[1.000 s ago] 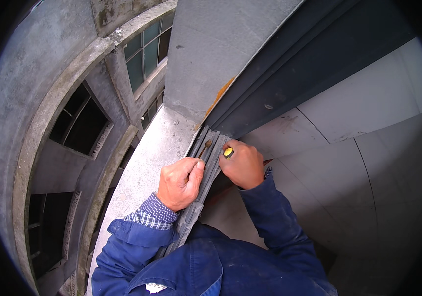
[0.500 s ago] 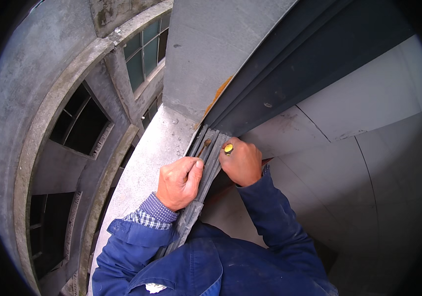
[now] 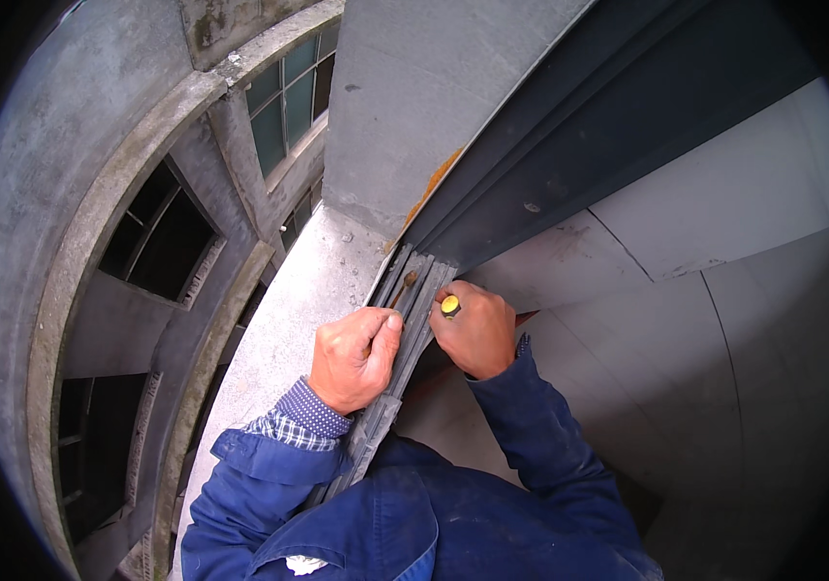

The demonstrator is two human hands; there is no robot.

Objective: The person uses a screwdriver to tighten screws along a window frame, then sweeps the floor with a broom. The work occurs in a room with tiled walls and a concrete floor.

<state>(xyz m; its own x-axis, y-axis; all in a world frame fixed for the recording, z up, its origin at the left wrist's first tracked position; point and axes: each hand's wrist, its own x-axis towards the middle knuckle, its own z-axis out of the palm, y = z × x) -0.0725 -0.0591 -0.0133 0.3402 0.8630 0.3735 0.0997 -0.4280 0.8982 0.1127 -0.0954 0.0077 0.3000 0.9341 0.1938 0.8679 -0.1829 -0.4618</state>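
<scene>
My left hand (image 3: 356,356) is closed around a thin stick-like tool (image 3: 408,282) with a brownish, rounded end. That end lies over the grooves of the grey window-frame track (image 3: 421,290). To its right, my right hand (image 3: 475,331) is a fist around an upright screwdriver-like handle (image 3: 450,306), with the yellow butt showing above the fingers. The fist rests at the track's right edge, and whatever is below the handle is hidden by it.
A dark frame post (image 3: 569,126) rises from the track's far end, beside a grey wall (image 3: 414,87) with orange foam at the joint. Left lies a pale concrete ledge (image 3: 279,310), with a drop beyond and a building with windows (image 3: 158,237). Large pale tiles (image 3: 647,339) cover the right.
The yellow-ended handle and my right hand have shifted slightly down toward me. My left hand and its tool stay almost in place.
</scene>
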